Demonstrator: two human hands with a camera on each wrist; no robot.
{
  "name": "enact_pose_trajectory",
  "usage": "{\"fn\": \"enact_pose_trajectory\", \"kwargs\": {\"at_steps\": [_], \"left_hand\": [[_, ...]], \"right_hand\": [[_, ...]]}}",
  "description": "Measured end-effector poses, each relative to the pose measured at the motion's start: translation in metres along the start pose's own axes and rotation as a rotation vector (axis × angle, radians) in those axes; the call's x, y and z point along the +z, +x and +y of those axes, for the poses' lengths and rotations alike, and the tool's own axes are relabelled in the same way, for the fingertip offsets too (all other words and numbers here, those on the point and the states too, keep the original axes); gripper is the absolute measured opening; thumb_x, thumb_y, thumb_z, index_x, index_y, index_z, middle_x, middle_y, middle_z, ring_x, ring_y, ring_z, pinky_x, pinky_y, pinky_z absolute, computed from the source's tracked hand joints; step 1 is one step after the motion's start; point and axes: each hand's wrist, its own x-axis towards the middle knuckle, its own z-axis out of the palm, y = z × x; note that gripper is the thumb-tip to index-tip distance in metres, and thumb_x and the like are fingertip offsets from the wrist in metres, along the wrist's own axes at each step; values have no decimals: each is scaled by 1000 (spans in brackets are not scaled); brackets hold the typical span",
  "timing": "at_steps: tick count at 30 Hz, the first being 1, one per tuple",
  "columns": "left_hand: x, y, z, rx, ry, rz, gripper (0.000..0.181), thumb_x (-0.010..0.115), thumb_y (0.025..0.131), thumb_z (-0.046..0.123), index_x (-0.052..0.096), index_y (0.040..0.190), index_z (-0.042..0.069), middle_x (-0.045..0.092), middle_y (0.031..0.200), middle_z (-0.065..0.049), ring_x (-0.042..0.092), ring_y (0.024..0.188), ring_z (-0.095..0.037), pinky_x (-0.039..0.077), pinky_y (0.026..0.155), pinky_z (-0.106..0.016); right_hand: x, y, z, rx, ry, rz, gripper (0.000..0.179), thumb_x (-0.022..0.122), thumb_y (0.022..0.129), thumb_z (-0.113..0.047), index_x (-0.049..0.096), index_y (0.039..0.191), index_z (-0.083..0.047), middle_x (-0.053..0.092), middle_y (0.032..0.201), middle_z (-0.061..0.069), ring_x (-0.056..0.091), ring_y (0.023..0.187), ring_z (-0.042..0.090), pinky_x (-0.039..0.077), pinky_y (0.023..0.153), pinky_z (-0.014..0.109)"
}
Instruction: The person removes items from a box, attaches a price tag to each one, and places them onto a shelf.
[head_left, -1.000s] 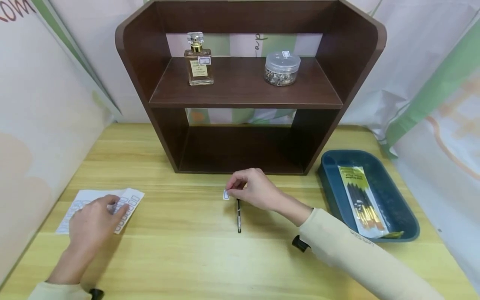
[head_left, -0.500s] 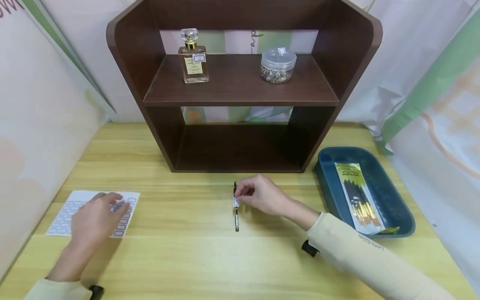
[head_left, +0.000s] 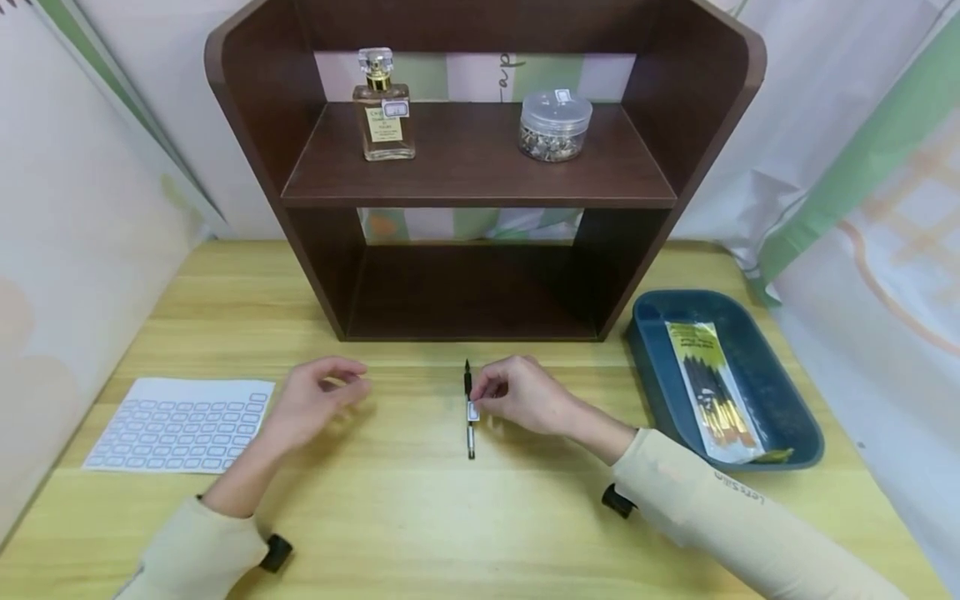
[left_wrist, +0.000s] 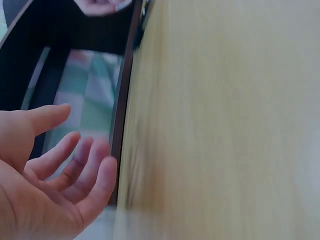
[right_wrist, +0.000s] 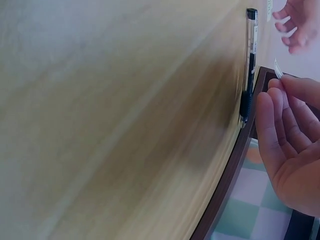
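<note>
My right hand (head_left: 528,396) pinches a small white label sticker (head_left: 473,412) with a blue border between thumb and forefinger. In the head view the sticker overlaps the middle of a clear-barrelled pen (head_left: 471,439) with black ends, which lies on the table pointing at the shelf. The right wrist view shows the sticker (right_wrist: 278,69) curling up from the fingertips, beside the pen (right_wrist: 250,55). Left of the pen, my left hand (head_left: 311,404) hovers with relaxed, slightly bent fingers and holds nothing. Its palm (left_wrist: 45,210) shows in the left wrist view.
A sheet of labels (head_left: 180,425) lies at the left. Behind the pen stands a dark brown two-tier shelf (head_left: 480,202), bearing a labelled perfume bottle (head_left: 384,125) and a labelled clear jar (head_left: 555,125). At the right, a blue tray (head_left: 806,429) holds packaged brushes (head_left: 712,392).
My left hand has left the label sheet and moved right toward the pen; the sheet now lies flat. My right hand has brought the sticker slightly right and down, over the pen's middle.
</note>
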Motion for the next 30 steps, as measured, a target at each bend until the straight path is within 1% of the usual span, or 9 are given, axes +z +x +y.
{"fn": "enact_pose_trajectory", "kwargs": {"at_steps": [3,5,8,12,15,17,22,25,30], "left_hand": [[18,11,7,-54,-162,-98,36,72,94,12,62,122,-9,69,102,-20,70,76,-28,61,65,-36],[29,18,11,-86,-212,-159,37,71,94,13,62,122,-9,70,103,-22,71,78,-29,62,68,-36],[45,28,17,-109,-216,-245,35,70,96,16,63,121,-8,71,101,-22,72,78,-30,62,68,-38],[63,41,22,-116,-160,-316,33,69,97,20,65,119,-4,74,97,-17,71,72,-28,61,65,-37],[73,49,25,-126,-137,-338,33,70,96,22,67,118,-2,74,92,-14,70,67,-26,61,61,-35],[78,55,26,-146,-125,-341,32,72,95,23,69,115,-2,74,87,-13,70,63,-24,60,58,-35],[87,63,29,-199,-84,-343,27,74,94,23,73,108,0,74,78,-12,68,54,-21,58,52,-31],[90,66,29,-207,-22,-342,25,74,93,27,77,100,3,73,74,-10,66,51,-20,57,48,-30],[94,73,32,-213,92,-346,29,76,91,34,76,84,7,71,69,-10,65,47,-20,54,45,-29]], "right_hand": [[1,-1,1,20,25,-14,10,74,89,1,73,86,-9,70,79,-5,65,70,15,55,61,27],[1,-1,1,50,53,-28,9,73,89,0,73,86,-8,70,79,-2,66,68,19,56,58,28],[1,-1,3,91,93,-43,7,72,90,0,73,87,-6,71,79,3,67,64,26,57,54,33],[1,1,5,126,105,-56,5,71,91,-1,73,88,-6,71,79,5,66,62,29,56,51,36],[2,2,6,139,98,-54,6,72,91,-2,73,88,-7,70,78,5,65,62,27,56,51,34],[3,4,7,151,95,-54,6,71,91,-2,73,87,-7,70,78,5,65,61,26,56,50,34],[6,8,7,190,92,-57,6,72,91,-3,73,87,-7,71,78,5,66,61,25,57,52,35],[7,9,7,202,91,-56,5,72,91,-3,73,87,-7,70,77,6,65,60,25,58,53,37],[8,10,9,200,96,-63,3,72,91,-3,72,88,-4,69,76,5,64,58,23,56,51,33]]}}
